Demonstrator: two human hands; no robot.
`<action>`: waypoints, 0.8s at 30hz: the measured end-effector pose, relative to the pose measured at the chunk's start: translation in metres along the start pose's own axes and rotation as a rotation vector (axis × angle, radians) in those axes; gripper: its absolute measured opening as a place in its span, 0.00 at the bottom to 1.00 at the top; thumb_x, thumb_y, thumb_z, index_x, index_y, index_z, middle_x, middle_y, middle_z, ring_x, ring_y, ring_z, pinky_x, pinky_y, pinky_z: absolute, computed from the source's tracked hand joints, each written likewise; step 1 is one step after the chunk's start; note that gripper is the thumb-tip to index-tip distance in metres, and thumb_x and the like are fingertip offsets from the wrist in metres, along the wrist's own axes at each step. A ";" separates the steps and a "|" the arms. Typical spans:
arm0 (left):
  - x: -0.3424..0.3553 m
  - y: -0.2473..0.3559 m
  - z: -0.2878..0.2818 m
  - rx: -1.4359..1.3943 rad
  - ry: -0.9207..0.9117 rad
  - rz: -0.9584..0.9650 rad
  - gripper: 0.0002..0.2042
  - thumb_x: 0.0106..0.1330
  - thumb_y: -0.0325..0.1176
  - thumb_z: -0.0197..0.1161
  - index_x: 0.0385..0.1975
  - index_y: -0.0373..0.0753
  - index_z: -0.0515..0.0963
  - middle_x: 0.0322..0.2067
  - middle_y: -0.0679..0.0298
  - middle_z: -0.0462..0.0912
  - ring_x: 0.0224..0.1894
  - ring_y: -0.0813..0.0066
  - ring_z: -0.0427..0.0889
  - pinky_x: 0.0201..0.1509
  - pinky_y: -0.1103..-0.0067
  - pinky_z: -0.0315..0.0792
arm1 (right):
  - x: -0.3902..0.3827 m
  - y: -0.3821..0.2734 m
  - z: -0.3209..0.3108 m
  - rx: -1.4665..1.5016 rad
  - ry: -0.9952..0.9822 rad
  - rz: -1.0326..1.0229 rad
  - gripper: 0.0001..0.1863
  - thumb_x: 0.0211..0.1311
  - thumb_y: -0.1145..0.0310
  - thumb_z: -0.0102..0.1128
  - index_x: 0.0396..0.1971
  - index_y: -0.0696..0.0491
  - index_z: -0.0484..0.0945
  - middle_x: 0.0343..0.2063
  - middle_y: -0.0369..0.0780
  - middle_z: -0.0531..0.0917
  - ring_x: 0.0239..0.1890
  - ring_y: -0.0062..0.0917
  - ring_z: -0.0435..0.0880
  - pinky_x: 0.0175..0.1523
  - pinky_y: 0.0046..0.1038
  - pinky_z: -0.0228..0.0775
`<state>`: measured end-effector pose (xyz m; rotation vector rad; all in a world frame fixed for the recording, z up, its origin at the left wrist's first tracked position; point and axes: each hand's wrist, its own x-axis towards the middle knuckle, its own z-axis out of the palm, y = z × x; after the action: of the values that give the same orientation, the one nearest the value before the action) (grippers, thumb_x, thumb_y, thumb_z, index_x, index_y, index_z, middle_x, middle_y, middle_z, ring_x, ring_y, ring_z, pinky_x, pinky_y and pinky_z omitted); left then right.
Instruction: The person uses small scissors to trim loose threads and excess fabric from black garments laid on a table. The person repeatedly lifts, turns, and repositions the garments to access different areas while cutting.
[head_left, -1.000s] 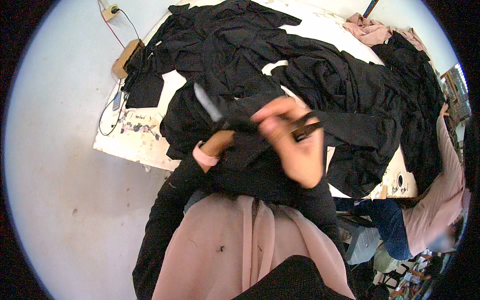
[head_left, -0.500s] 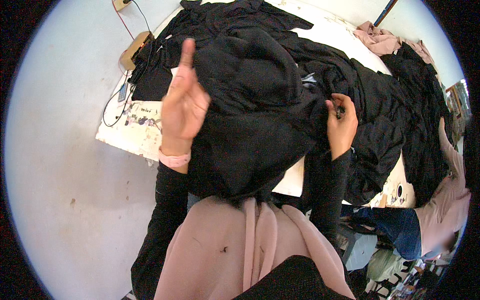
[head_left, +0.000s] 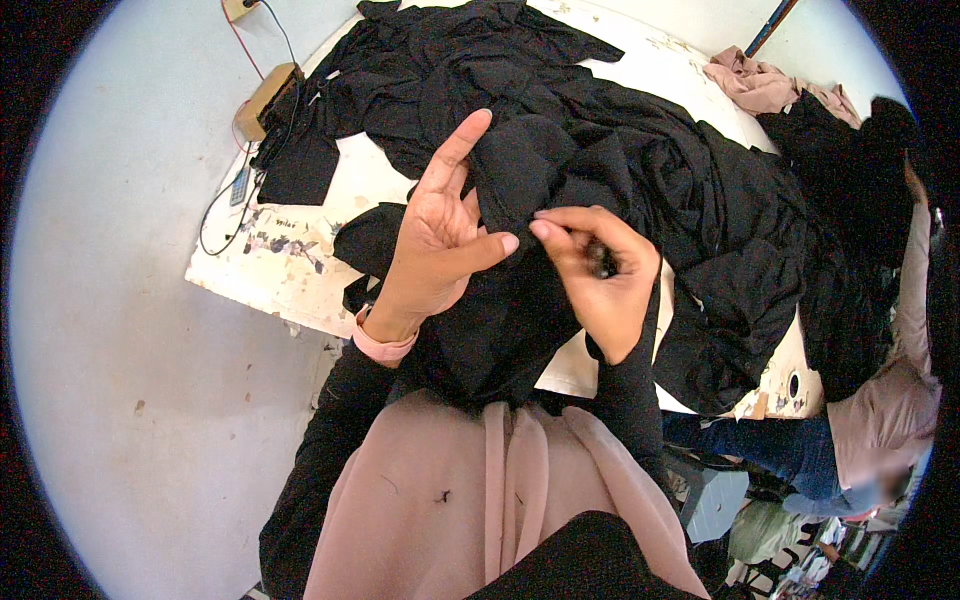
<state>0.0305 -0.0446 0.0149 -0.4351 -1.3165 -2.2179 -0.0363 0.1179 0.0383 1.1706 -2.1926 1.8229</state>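
A black cloth garment (head_left: 520, 165) hangs bunched in front of me, its lower part falling over the table edge toward my lap. My left hand (head_left: 440, 235) is beside its left side, index finger stretched up and thumb held out; the other fingers are partly hidden. The thumb and index tip of my right hand (head_left: 610, 265) pinch together at the garment's edge, close to my left thumb. Something small and dark sits inside the curled fingers of that hand; I cannot make out what it is.
Piled black garments (head_left: 700, 200) cover much of the white, worn table (head_left: 280, 240). A wooden power box (head_left: 268, 100) with cables stands at the left edge, against the wall. Pink cloth (head_left: 750, 78) lies at the back right. Another person (head_left: 870, 430) is at the right.
Both hands have come together in the middle, the right moving left and the left moving right. The garment, spread wide before, is now gathered narrower, and the right fingertips are pinched at its edge.
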 end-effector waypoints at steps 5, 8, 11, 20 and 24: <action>0.002 0.006 -0.004 0.180 0.141 -0.011 0.49 0.49 0.14 0.69 0.73 0.33 0.50 0.63 0.56 0.63 0.66 0.62 0.65 0.73 0.71 0.59 | 0.002 0.007 -0.002 0.375 0.025 0.131 0.03 0.62 0.76 0.68 0.33 0.57 0.83 0.24 0.29 0.81 0.27 0.09 0.74 0.34 0.15 0.64; 0.003 0.023 -0.001 0.770 0.179 0.027 0.43 0.50 0.20 0.73 0.69 0.36 0.59 0.57 0.56 0.66 0.60 0.60 0.69 0.69 0.68 0.64 | 0.005 0.008 -0.007 0.297 0.014 0.071 0.03 0.64 0.76 0.66 0.35 0.57 0.81 0.26 0.29 0.81 0.28 0.09 0.75 0.37 0.15 0.65; 0.009 0.037 0.002 1.390 0.048 0.617 0.28 0.50 0.29 0.75 0.54 0.44 0.73 0.55 0.54 0.71 0.57 0.59 0.74 0.62 0.68 0.65 | 0.006 0.003 -0.008 0.279 0.001 0.051 0.03 0.64 0.76 0.65 0.34 0.57 0.80 0.27 0.30 0.81 0.29 0.10 0.75 0.37 0.15 0.66; 0.029 0.035 0.008 1.258 -0.301 0.396 0.17 0.55 0.26 0.69 0.46 0.46 0.83 0.46 0.67 0.86 0.46 0.71 0.85 0.46 0.76 0.71 | 0.019 -0.019 -0.016 -0.163 0.188 -0.110 0.10 0.58 0.75 0.70 0.36 0.57 0.78 0.26 0.37 0.80 0.29 0.16 0.79 0.36 0.20 0.70; 0.028 0.033 0.007 1.275 -0.220 0.362 0.20 0.56 0.25 0.69 0.51 0.43 0.83 0.49 0.62 0.85 0.52 0.63 0.83 0.56 0.72 0.74 | 0.014 -0.018 -0.019 -0.255 0.113 -0.139 0.16 0.60 0.60 0.70 0.36 0.54 0.75 0.24 0.40 0.81 0.24 0.29 0.82 0.32 0.30 0.73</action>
<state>0.0271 -0.0594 0.0566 -0.3488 -2.1987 -0.7483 -0.0435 0.1271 0.0654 1.1070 -2.1430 1.4672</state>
